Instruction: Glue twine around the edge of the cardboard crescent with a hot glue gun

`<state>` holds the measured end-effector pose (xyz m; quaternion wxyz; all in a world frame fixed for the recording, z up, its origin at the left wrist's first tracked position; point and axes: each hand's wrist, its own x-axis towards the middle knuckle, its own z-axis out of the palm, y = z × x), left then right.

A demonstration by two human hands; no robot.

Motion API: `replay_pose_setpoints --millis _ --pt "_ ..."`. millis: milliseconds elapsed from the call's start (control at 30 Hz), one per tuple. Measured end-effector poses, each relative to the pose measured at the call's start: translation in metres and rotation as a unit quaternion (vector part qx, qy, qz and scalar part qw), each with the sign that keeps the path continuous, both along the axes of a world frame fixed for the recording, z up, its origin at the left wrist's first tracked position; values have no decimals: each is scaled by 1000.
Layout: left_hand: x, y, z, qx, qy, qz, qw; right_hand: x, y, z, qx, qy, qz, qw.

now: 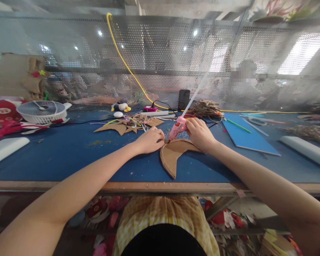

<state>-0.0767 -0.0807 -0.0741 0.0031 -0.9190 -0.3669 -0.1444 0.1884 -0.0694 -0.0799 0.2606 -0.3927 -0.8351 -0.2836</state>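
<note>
My right hand (200,132) is closed around a pink hot glue gun (177,128), with a long whitish glue stick (196,93) rising from its back. The gun's nozzle points down at the upper edge of a brown cardboard crescent (172,152), which lies on the table and looks built of stacked layers. Beside that same edge is my left hand (150,140), its fingers curled and pinched together. Whatever is between those fingertips is too small to make out. Behind my left hand lie cut cardboard pieces (113,128) under a tangle of coloured strings.
A blue board (249,136) with a green stick lies to the right, near a white foam block (306,149). A bundle of twigs (206,108) and a phone (184,99) stand behind. At left are a white basket (44,115) and another white block (6,151). Perforated metal backs the table.
</note>
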Motion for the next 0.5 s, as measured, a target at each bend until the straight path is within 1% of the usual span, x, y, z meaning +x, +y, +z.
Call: replay_pose_setpoints --millis 133,300,500 --pt "0 -1 1 -8 2 4 1000 1 -1 2 36 -15 9 999" --pt "1 -1 1 5 11 5 1000 2 -4 5 67 -25 23 997" --pt "1 -5 3 21 37 0 999 1 -8 7 64 -2 40 997"
